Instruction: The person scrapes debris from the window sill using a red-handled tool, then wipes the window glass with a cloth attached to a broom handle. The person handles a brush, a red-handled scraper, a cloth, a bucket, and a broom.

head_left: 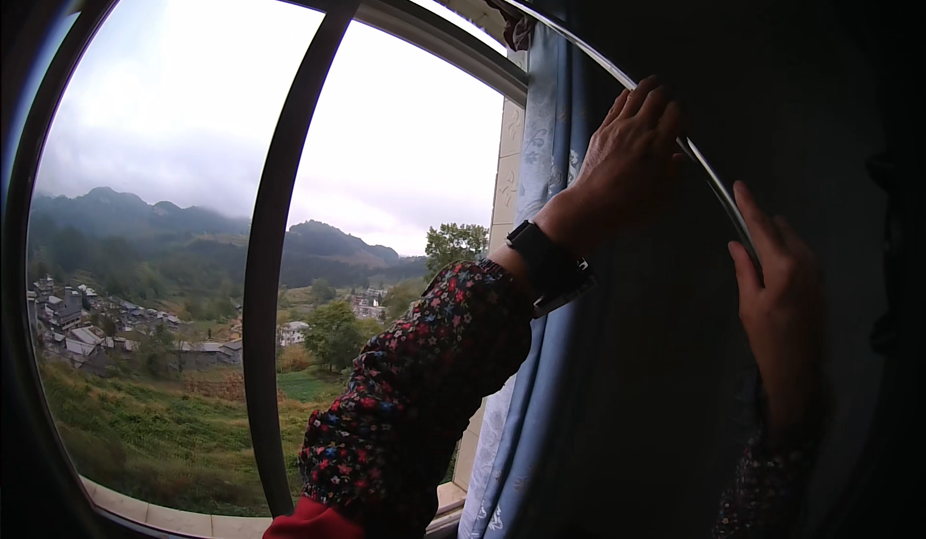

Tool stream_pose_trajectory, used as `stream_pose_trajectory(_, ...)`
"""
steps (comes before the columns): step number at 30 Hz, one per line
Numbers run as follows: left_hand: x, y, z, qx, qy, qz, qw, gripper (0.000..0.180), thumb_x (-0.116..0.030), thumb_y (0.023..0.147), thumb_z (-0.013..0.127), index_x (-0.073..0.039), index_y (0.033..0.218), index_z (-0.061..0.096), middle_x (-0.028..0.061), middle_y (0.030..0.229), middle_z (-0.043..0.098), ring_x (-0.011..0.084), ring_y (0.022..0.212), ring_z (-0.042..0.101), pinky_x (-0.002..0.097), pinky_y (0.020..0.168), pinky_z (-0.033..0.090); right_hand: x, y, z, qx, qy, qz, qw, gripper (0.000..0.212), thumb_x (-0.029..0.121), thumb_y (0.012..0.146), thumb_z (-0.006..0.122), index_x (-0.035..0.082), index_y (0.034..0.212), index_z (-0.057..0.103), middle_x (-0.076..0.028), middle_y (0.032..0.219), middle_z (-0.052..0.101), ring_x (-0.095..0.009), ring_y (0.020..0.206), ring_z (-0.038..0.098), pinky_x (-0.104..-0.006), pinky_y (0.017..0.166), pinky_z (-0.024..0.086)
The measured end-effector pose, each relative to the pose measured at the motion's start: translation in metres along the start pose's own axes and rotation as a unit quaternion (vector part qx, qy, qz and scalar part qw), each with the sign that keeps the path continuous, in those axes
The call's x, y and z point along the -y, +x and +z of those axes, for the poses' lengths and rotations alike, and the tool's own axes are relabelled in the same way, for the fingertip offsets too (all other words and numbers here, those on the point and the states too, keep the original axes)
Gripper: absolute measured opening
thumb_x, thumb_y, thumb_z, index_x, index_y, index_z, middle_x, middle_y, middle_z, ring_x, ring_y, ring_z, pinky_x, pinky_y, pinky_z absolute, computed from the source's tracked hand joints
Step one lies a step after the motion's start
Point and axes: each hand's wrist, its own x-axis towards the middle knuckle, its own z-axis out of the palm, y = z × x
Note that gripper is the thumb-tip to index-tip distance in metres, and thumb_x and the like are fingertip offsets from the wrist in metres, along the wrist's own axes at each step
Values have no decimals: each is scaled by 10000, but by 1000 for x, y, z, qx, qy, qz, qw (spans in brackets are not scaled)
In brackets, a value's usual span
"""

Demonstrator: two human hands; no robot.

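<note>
A thin, shiny metal pole slants from the top of the window down to the right, looking bent in this wide view. My left hand is closed round its middle, with the back of the hand towards me. Lower down, the fingers and thumb of my right hand close about the pole's near end; part of this grip is lost in shadow. At the pole's upper end hangs a dark reddish-brown cloth, bunched beside the window frame's top corner. How cloth and pole are joined, I cannot tell.
A large window with a dark frame fills the left side, with hills, houses and fields beyond the glass. A blue patterned curtain hangs along its right edge, behind my left forearm. To the right the wall is very dark.
</note>
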Motion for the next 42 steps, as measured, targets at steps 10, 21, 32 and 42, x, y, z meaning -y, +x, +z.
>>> stream_pose_trajectory(10,-9,-50,-21,198,-72,-89,974,655,-69,862,674,-66,1435,357,201,1295,495,340,1104,581,413,883,546,-11,185,72,-18,-20,44,999,478,82,910,628,74,1370,498,-176,1135,662,-279,966,690,-354,803,591)
stream_pose_trajectory(21,7,-67,-14,206,8,-125,971,732,-92,832,706,-79,1460,331,209,1338,452,337,1151,552,415,885,542,-85,84,134,6,72,33,997,490,10,895,622,-6,1361,473,-206,1205,611,-284,1061,652,-325,850,580)
stream_pose_trajectory(32,-40,0,13,102,59,119,986,551,-173,875,669,-92,1370,441,167,1267,522,308,1256,488,524,1106,355,-103,-114,-91,160,139,6,977,549,-38,860,549,-37,1397,432,-240,1269,569,-374,1133,592,-411,928,502)
stream_pose_trajectory(42,-56,58,13,89,82,139,983,214,-233,943,585,-124,1123,626,54,988,621,197,957,597,349,858,429,-125,-100,-121,69,0,-48,996,545,3,857,569,16,1394,483,-157,992,602,-265,886,569,-354,777,446)
